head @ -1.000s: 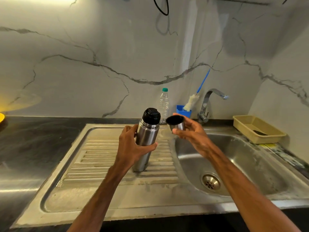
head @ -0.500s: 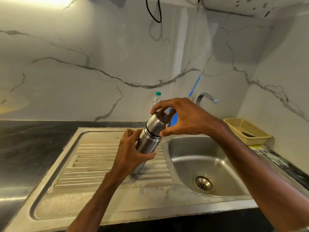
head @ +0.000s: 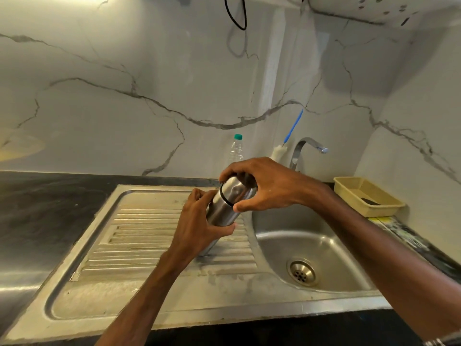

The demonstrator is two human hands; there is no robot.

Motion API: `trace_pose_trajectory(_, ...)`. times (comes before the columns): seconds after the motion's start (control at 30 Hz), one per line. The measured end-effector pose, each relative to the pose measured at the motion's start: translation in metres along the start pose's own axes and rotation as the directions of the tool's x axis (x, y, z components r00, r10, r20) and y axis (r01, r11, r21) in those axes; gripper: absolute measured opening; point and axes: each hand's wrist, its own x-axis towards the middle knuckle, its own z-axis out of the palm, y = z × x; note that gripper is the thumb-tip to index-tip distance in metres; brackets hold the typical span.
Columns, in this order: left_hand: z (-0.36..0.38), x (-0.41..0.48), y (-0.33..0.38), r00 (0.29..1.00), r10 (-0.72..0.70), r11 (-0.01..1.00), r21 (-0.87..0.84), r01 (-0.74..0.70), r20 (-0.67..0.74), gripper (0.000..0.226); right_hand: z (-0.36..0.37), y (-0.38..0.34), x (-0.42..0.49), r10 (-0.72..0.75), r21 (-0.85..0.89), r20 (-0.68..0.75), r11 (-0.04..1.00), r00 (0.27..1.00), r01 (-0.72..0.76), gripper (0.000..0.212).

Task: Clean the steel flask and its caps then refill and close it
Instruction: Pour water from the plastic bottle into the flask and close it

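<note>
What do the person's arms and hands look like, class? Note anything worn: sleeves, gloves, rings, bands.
Both hands are bare: the left hand and right hand show no gloves or rings. The left forearm and right forearm show no sleeves. At the bottom right edge, by the right arm, is a small metallic-looking item; what it is cannot be told.

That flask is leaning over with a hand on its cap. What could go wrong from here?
1. The steel flask tilts toward the sink basin, and only its bottom edge seems to rest on the ridged drainboard. If the left hand loosens, it might skid or topple.
2. The right hand grips the steel cap on a slanted flask, so the cap could seat crookedly and leak.
</note>
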Motion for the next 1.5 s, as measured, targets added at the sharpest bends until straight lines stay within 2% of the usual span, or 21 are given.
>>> trace_pose_trajectory(0.07,0.0,0.0,0.0,1.0,-0.018,1.0,0.01,0.018,0.002,0.081,0.0,0.0,0.003,-0.03,0.017,-0.064,0.999,0.998,0.031,0.049)
trace_pose_trajectory(0.13,0.0,0.0,0.0,1.0,-0.017,1.0,0.015,0.017,-0.002,0.079,0.0,-0.006,0.008,0.028,0.004,-0.123,1.0,0.992,-0.028,0.045)
trace_pose_trajectory(0.27,0.002,-0.001,-0.001,1.0,-0.001,1.0,-0.003,0.001,-0.013,0.083,0.005,-0.01,0.017,0.184,-0.196,-0.191,0.955,0.964,-0.221,0.061)
trace_pose_trajectory(0.33,0.001,-0.001,0.0,1.0,0.001,1.0,-0.005,-0.001,-0.016,0.08,0.001,-0.008,0.014,0.166,-0.145,-0.123,0.972,0.978,-0.184,0.058)
trace_pose_trajectory(0.43,-0.002,0.001,-0.001,0.999,-0.02,1.0,0.006,0.02,-0.027,0.079,-0.009,-0.003,0.006,-0.008,-0.022,0.006,1.0,1.0,0.008,0.067)
trace_pose_trajectory(0.5,-0.002,0.001,-0.001,0.999,-0.032,0.999,0.004,0.033,-0.027,0.079,-0.009,0.0,0.004,-0.064,0.009,-0.043,0.998,0.997,0.064,0.063)
trace_pose_trajectory(0.6,-0.001,-0.001,-0.001,0.999,-0.027,1.0,0.004,0.027,-0.032,0.078,-0.006,-0.006,0.008,0.05,-0.013,-0.171,0.999,0.984,-0.053,0.053)
trace_pose_trajectory(0.67,0.0,-0.002,0.0,0.999,-0.027,1.0,0.009,0.027,-0.031,0.078,0.0,-0.01,0.01,0.142,-0.117,-0.245,0.978,0.959,-0.175,0.066)
trace_pose_trajectory(0.73,0.001,-0.002,0.001,0.999,-0.025,1.0,0.012,0.025,-0.023,0.078,0.003,-0.01,0.011,0.189,-0.171,-0.243,0.957,0.951,-0.234,0.076)
trace_pose_trajectory(0.8,0.001,-0.001,-0.001,1.0,-0.011,1.0,0.008,0.011,-0.016,0.08,0.001,-0.007,0.008,0.151,-0.117,-0.152,0.978,0.977,-0.17,0.065)
trace_pose_trajectory(0.87,0.0,0.0,-0.002,1.0,-0.015,1.0,0.01,0.015,-0.019,0.077,-0.002,-0.002,0.005,0.025,-0.049,-0.048,0.998,0.999,-0.028,0.061)
trace_pose_trajectory(0.93,-0.001,0.001,-0.003,0.999,-0.036,0.999,0.024,0.037,-0.017,0.076,0.0,0.002,0.007,-0.071,-0.015,-0.069,0.997,0.995,0.07,0.061)
trace_pose_trajectory(0.97,-0.001,0.002,-0.003,0.999,-0.039,0.999,0.025,0.039,-0.011,0.076,0.002,0.003,0.008,-0.071,-0.01,-0.104,0.998,0.992,0.07,0.057)
trace_pose_trajectory(1.03,-0.001,0.0,-0.001,1.0,-0.022,1.0,0.012,0.022,-0.006,0.077,0.002,-0.001,0.014,0.009,-0.057,-0.174,0.998,0.985,-0.019,0.053)
trace_pose_trajectory(1.1,0.001,-0.001,0.002,1.0,0.006,1.0,0.005,-0.007,0.006,0.08,0.003,-0.007,0.02,0.12,-0.147,-0.242,0.976,0.963,-0.159,0.063)
trace_pose_trajectory(1.17,0.002,-0.004,0.006,0.999,0.026,1.0,0.009,-0.026,0.023,0.08,0.003,-0.007,0.022,0.186,-0.18,-0.242,0.956,0.952,-0.233,0.071)
trace_pose_trajectory(1.23,0.004,-0.005,0.007,0.999,0.039,0.999,0.016,-0.04,0.029,0.08,-0.001,-0.004,0.016,0.18,-0.143,-0.142,0.969,0.973,-0.2,0.069)
trace_pose_trajectory(1.33,0.001,-0.002,0.003,1.0,0.014,1.0,0.015,-0.014,0.014,0.081,-0.01,0.0,0.003,0.023,-0.041,0.001,0.999,1.0,-0.023,0.066)
trace_pose_trajectory(1.4,-0.002,0.001,0.0,1.0,-0.021,1.0,0.017,0.021,0.006,0.081,-0.007,0.001,0.002,-0.06,-0.01,-0.041,0.998,0.997,0.059,0.059)
trace_pose_trajectory(1.5,-0.003,0.001,0.0,1.0,-0.027,0.999,0.029,0.026,0.002,0.079,-0.007,0.0,0.007,-0.063,0.036,-0.125,0.997,0.99,0.068,0.055)
